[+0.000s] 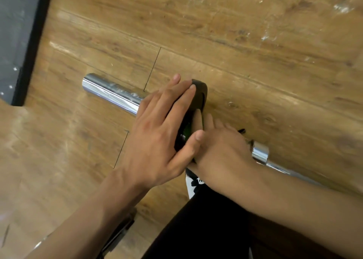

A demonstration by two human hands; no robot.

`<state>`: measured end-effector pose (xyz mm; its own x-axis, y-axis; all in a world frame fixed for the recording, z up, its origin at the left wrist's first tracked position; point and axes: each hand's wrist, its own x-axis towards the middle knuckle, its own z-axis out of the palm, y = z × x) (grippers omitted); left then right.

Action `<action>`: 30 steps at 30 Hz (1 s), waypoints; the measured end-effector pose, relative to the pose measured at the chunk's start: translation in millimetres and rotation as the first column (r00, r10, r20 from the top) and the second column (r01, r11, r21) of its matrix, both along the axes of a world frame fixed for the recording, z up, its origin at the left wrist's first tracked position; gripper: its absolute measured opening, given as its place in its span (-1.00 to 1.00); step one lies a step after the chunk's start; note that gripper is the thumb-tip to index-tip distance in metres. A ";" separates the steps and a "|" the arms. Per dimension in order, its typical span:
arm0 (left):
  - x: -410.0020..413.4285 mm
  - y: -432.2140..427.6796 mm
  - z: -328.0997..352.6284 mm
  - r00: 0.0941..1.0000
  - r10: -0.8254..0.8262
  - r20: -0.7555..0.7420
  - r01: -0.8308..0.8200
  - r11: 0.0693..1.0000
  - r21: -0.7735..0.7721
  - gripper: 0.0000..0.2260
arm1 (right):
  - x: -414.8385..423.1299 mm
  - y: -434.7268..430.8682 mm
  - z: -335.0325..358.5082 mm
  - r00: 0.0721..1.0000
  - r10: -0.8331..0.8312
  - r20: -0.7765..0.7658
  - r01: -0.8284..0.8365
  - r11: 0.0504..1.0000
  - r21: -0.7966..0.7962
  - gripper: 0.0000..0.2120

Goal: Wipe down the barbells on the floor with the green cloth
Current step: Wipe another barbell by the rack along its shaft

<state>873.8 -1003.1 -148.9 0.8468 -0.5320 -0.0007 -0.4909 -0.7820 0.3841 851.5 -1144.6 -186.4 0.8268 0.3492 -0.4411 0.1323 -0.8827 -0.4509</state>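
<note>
Head view: the barbell (pixel 114 93) lies on the floor (pixel 255 42), chrome end toward the left edge. Left hand (pixel 157 133) rests flat, fingers straight, over its black plate (pixel 201 93). Right hand (pixel 220 146) presses straight fingers on the plate's other face, green cloth (pixel 186 130) peeking between.

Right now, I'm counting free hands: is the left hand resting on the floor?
No, the left hand lies flat against the black plate on the barbell.

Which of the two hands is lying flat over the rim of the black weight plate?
The left hand, fingers straight across the black weight plate; the right hand is against its face nearer the chrome collar.
</note>
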 end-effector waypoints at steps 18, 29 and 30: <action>13.2 -2.4 -3.3 0.999 -0.045 0.007 0.046 0.994 -0.096 -0.38 | -18.0 -46.9 9.1 0.998 -0.005 0.066 0.011 0.995 -0.099 -0.44; 83.6 -44.2 4.1 0.996 -0.085 -0.013 0.081 0.979 -0.187 -0.58 | -19.1 -51.7 -11.1 0.971 -0.085 0.222 0.153 0.939 -0.308 -0.31; 82.9 -41.9 4.5 0.996 -0.092 0.014 0.093 0.978 -0.186 -0.58 | -18.7 -53.6 -11.6 0.968 -0.074 0.241 0.149 0.939 -0.311 -0.36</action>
<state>956.7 -1045.0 -144.4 0.7936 -0.5985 0.1098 -0.5600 -0.6479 0.5163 832.8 -1198.3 -198.1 0.9417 0.1176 -0.3151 0.0876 -0.9903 -0.1079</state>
